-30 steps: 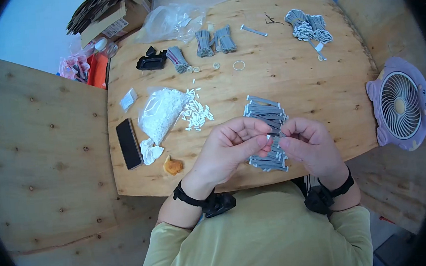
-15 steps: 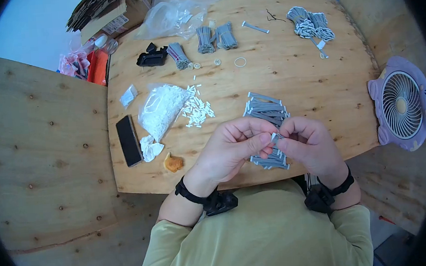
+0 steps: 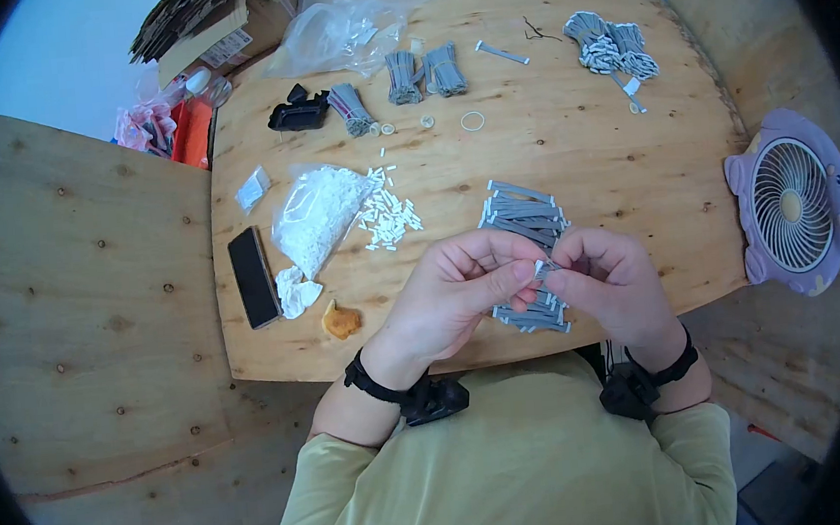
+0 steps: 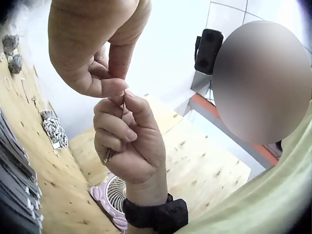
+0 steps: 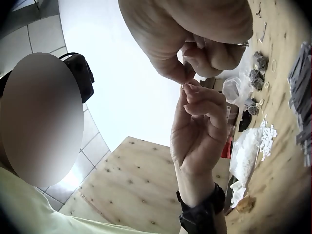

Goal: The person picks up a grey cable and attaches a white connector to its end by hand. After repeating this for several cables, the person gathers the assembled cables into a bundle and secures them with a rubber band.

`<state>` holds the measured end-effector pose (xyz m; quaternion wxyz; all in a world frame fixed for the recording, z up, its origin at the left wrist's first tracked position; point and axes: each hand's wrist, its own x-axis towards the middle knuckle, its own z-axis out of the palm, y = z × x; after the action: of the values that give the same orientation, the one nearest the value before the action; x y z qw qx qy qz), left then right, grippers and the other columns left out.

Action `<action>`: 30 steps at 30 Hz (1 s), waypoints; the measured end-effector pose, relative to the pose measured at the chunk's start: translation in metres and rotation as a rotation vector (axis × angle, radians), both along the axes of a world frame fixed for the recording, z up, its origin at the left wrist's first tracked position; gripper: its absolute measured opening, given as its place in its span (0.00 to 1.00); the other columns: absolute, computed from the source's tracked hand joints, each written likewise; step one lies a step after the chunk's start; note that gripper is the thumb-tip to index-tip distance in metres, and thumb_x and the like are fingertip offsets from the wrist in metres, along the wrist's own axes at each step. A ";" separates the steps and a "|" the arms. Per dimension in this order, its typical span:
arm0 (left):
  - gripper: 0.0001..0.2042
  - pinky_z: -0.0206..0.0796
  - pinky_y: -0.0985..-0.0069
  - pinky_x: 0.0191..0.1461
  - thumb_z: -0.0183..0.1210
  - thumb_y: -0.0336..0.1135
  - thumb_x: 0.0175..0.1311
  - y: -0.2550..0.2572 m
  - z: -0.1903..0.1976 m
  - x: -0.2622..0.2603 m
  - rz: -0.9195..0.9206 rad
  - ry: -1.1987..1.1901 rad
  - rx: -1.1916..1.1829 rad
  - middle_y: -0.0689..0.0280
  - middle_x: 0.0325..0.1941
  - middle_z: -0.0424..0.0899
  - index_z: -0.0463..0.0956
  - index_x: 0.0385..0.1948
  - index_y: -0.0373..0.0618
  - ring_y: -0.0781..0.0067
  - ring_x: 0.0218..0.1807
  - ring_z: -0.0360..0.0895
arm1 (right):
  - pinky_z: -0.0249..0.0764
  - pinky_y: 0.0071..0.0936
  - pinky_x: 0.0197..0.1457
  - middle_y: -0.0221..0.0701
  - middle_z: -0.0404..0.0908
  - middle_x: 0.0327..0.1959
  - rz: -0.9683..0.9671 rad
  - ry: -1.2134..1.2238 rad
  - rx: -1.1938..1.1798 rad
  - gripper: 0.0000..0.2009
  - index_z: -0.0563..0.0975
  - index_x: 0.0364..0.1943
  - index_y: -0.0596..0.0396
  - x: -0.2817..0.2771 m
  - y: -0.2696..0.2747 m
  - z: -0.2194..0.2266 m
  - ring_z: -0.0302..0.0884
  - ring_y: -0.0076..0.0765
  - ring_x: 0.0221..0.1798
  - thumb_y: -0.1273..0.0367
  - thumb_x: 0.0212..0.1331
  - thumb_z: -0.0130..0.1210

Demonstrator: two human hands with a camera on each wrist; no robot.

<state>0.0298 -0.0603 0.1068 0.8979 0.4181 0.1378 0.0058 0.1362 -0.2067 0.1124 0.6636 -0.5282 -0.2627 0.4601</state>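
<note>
My left hand (image 3: 461,284) and right hand (image 3: 617,282) meet fingertip to fingertip over the front of the table. Between them is a short grey strip (image 3: 547,270) with a white end; the left thumb and forefinger pinch it at that end. The right thumb and forefinger pinch the grey part, and most of the strip is hidden by the fingers. In the left wrist view its thin edge runs down into the right hand (image 4: 129,134), whose other fingers curl in. Beneath both hands lies a pile of similar grey strips (image 3: 525,217) with white ends.
Left of the hands are a bag of white pieces (image 3: 323,216), spilled white tubes (image 3: 392,220), a phone (image 3: 253,278) and a brown lump (image 3: 342,320). Farther back lie grey bundles (image 3: 442,70), a black holder (image 3: 298,114) and white-ended bundles (image 3: 610,45). A purple fan (image 3: 788,204) stands right.
The strip's white end has come up a little between the fingertips, showing more than a second ago. Both hands stay nearly in place; the view has shifted slightly.
</note>
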 end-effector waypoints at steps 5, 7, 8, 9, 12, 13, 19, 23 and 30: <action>0.06 0.68 0.86 0.33 0.53 0.26 0.55 0.001 -0.001 0.000 -0.004 0.011 -0.032 0.64 0.29 0.77 0.72 0.34 0.36 0.79 0.28 0.74 | 0.61 0.09 0.26 0.20 0.69 0.24 -0.048 -0.031 0.038 0.02 0.70 0.27 0.58 -0.002 0.000 -0.002 0.63 0.09 0.25 0.76 0.52 0.51; 0.06 0.68 0.85 0.33 0.53 0.26 0.55 0.000 -0.001 0.001 0.003 0.007 -0.040 0.64 0.29 0.77 0.72 0.34 0.36 0.79 0.28 0.75 | 0.60 0.09 0.26 0.21 0.68 0.25 -0.079 -0.109 0.046 0.02 0.70 0.27 0.59 -0.002 -0.001 -0.005 0.63 0.09 0.25 0.76 0.51 0.52; 0.06 0.69 0.85 0.33 0.53 0.26 0.55 0.000 -0.001 0.001 0.007 0.006 -0.044 0.64 0.29 0.77 0.72 0.34 0.36 0.79 0.29 0.75 | 0.60 0.09 0.26 0.21 0.68 0.26 -0.083 -0.125 0.044 0.02 0.70 0.26 0.59 -0.002 -0.001 -0.005 0.63 0.10 0.25 0.77 0.51 0.52; 0.06 0.69 0.85 0.33 0.53 0.25 0.56 0.000 -0.002 0.001 0.005 0.002 -0.049 0.64 0.29 0.77 0.72 0.34 0.36 0.79 0.29 0.75 | 0.60 0.09 0.26 0.21 0.67 0.26 -0.087 -0.141 0.043 0.02 0.70 0.26 0.59 -0.003 -0.001 -0.005 0.63 0.10 0.25 0.77 0.51 0.52; 0.06 0.69 0.85 0.33 0.52 0.25 0.56 0.001 -0.003 0.002 0.004 -0.006 -0.056 0.64 0.29 0.78 0.72 0.34 0.36 0.79 0.29 0.76 | 0.60 0.09 0.26 0.22 0.66 0.26 -0.090 -0.249 0.033 0.03 0.71 0.25 0.59 -0.003 0.000 -0.001 0.63 0.10 0.25 0.77 0.50 0.52; 0.06 0.69 0.85 0.33 0.52 0.25 0.56 0.001 -0.002 0.002 0.006 -0.004 -0.054 0.64 0.29 0.78 0.72 0.34 0.36 0.79 0.29 0.76 | 0.60 0.09 0.26 0.23 0.66 0.26 -0.090 -0.294 0.027 0.03 0.71 0.25 0.59 -0.003 0.000 0.000 0.63 0.10 0.25 0.77 0.50 0.52; 0.07 0.67 0.86 0.33 0.53 0.27 0.56 0.001 -0.003 0.001 -0.009 0.003 -0.035 0.66 0.29 0.77 0.72 0.35 0.38 0.82 0.29 0.74 | 0.60 0.09 0.25 0.21 0.66 0.25 -0.061 -0.227 0.027 0.03 0.70 0.24 0.58 -0.002 -0.001 -0.002 0.62 0.09 0.25 0.77 0.50 0.52; 0.08 0.66 0.86 0.34 0.54 0.28 0.56 0.002 -0.002 0.000 -0.028 0.004 -0.019 0.67 0.29 0.77 0.72 0.36 0.38 0.83 0.28 0.72 | 0.59 0.09 0.24 0.19 0.67 0.23 -0.020 -0.066 0.027 0.03 0.70 0.25 0.57 -0.001 -0.001 -0.002 0.61 0.08 0.24 0.76 0.51 0.52; 0.08 0.66 0.86 0.34 0.54 0.29 0.56 0.002 0.003 -0.001 -0.050 0.014 0.005 0.67 0.30 0.77 0.72 0.36 0.38 0.84 0.29 0.72 | 0.59 0.09 0.24 0.19 0.68 0.22 0.005 -0.024 0.006 0.03 0.69 0.25 0.57 0.002 -0.001 -0.003 0.62 0.08 0.25 0.76 0.52 0.51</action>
<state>0.0292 -0.0582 0.1099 0.8957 0.4236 0.1337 -0.0194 0.1378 -0.2075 0.1093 0.6606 -0.5313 -0.2734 0.4545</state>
